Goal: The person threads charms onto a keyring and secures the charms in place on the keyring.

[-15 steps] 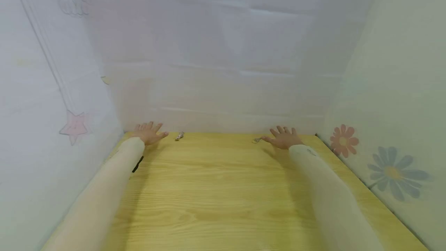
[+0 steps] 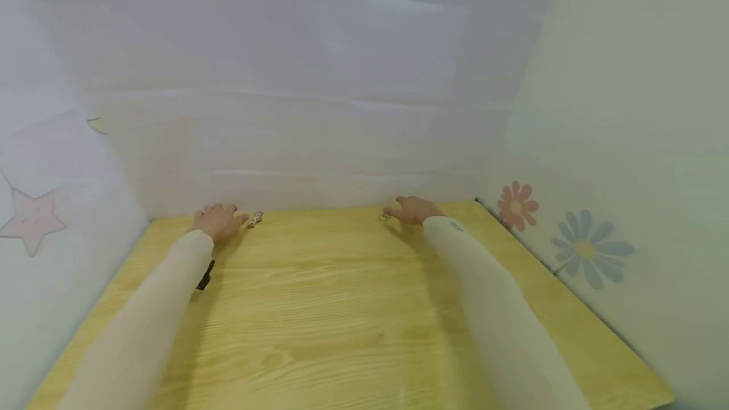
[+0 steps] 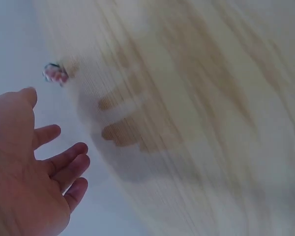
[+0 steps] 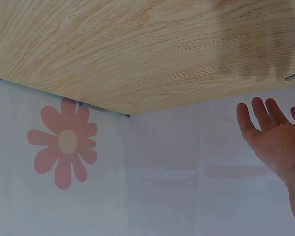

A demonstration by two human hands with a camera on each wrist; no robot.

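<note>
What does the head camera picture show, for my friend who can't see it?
Two arms in pale sleeves stretch across a yellow wooden table. The left hand is beside a small trinket; the right hand is by a small metal ring. White sheets with flower and star prints surround it.

2 long cream sleeves (image 2: 142, 315); black wrist strap (image 2: 205, 275) left.
</note>
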